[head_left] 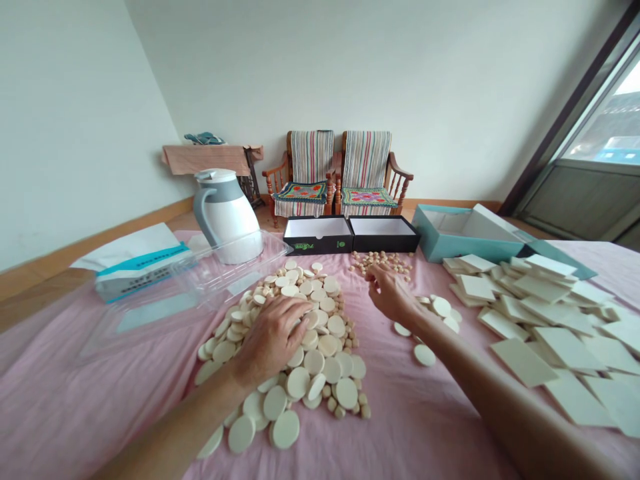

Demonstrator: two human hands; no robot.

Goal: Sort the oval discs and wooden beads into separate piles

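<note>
A broad pile of round wooden discs (pixel 313 362) lies in front of me, with small wooden beads (pixel 332 404) mixed in along its right side. My left hand (pixel 273 333) rests on the pile, its fingers curled down among the discs; what they grip is hidden. Farther off, my right hand (pixel 389 292) hovers at the near edge of a smaller heap of beads (pixel 395 260). Its fingers are bent and drawn together, and anything in them is too small to make out. A few loose discs (pixel 441 307) lie beneath and beside the right forearm.
Square wooden tiles (pixel 525 363) are heaped at the right. Behind the beads stand two black boxes (pixel 319 245) (pixel 387 245) and a blue box (pixel 450 243). A clear plastic tray (pixel 165 293), a tissue pack (pixel 143 273) and a white jug (pixel 235 223) occupy the left.
</note>
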